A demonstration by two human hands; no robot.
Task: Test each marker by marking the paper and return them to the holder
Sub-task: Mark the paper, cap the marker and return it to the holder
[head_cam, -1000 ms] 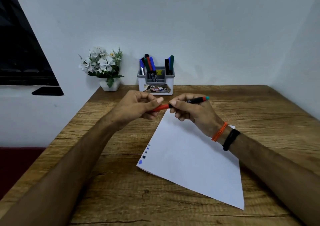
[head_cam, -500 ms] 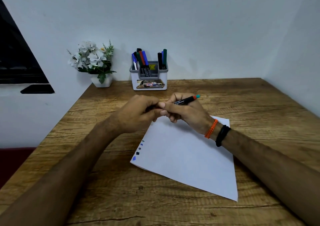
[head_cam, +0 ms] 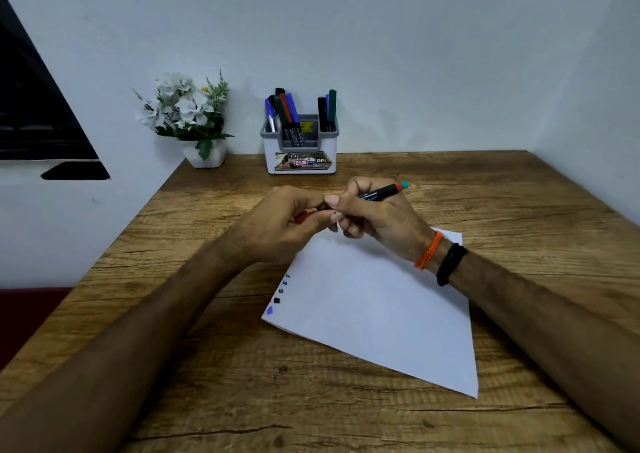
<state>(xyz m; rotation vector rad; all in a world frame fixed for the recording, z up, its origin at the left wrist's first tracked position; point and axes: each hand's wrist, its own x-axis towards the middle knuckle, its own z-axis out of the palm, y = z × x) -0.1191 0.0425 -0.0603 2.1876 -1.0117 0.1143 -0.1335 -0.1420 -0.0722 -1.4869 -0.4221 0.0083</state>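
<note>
Above the far corner of one white sheet of paper (head_cam: 377,310), two hands meet over the wooden table (head_cam: 207,383). Right hand (head_cam: 381,218): fingers curled round the black barrel of one marker (head_cam: 382,193), whose red-and-teal end points right and away. Left hand (head_cam: 277,227): fingers closed on the marker's red cap (head_cam: 300,217), of which only a sliver shows; whether the cap is on or off the barrel cannot be told. Five small ink marks (head_cam: 277,300), blue and dark, run in a row along the sheet's left edge. At the far edge of the table stands one white and grey holder (head_cam: 300,156); about eight markers stand upright in it, in a left group and a right group, the exact count being uncertain. Left of it stands one white pot of flowers (head_cam: 187,113). Two wristbands, one orange (head_cam: 428,250) and one black (head_cam: 450,263), circle the right wrist.
</note>
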